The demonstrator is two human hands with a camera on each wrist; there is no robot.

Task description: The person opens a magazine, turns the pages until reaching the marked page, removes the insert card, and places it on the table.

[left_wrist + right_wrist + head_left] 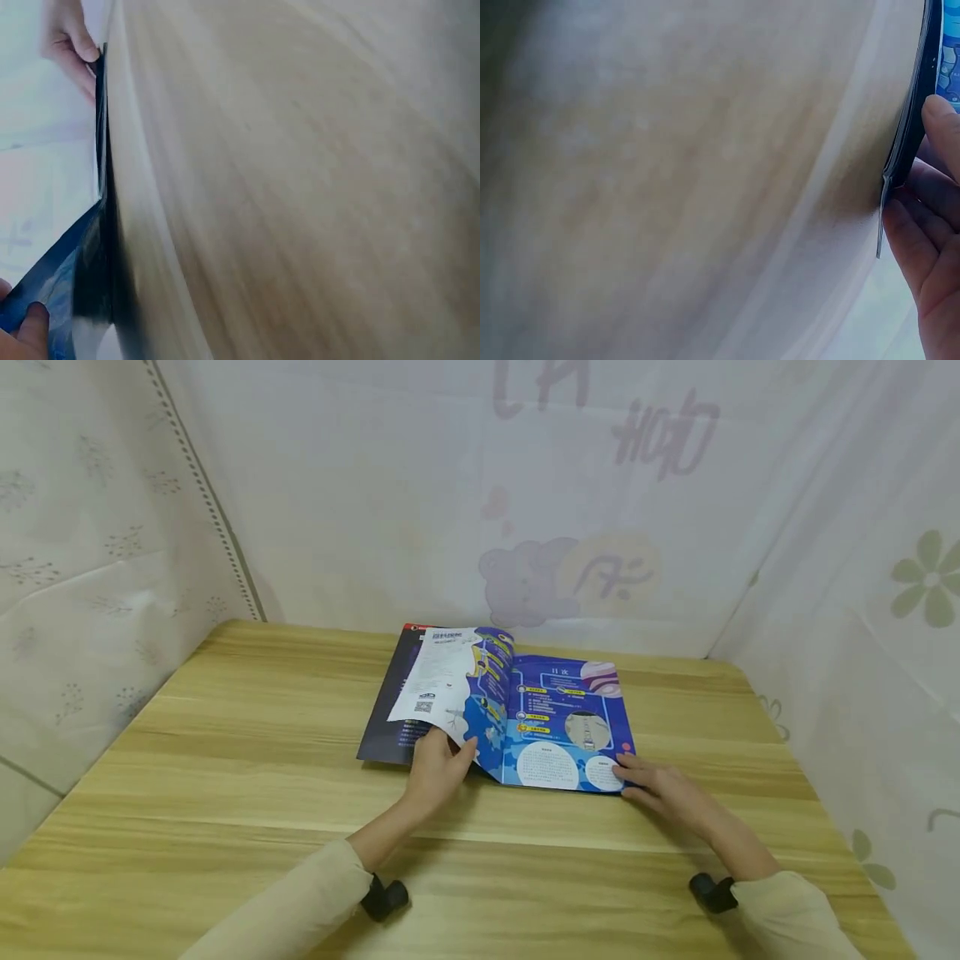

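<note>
A magazine (pixel 558 693) with blue printed pages lies spread on the table, its dark cover (pixel 386 693) showing at the left. One page (pixel 442 672), white with a blue strip, stands lifted and curves up on the left side. My left hand (pixel 437 770) pinches that page near its bottom edge, thumb on the blue strip and fingers behind. In the left wrist view, the thumb (pixel 34 326) lies against the blue paper. At the lower right corner my right hand (pixel 675 793) grips the magazine's edge. The right wrist view has its thumb (pixel 941 124) on the top side, other fingers below.
The wood-grain table (pixel 225 777) reaches out around the magazine on all sides. Pale printed cloth (pixel 360 510) hangs behind its far edge and along both sides. A black strap with a camera (pixel 384 897) sits on the left wrist, and another camera (pixel 712 893) on the right.
</note>
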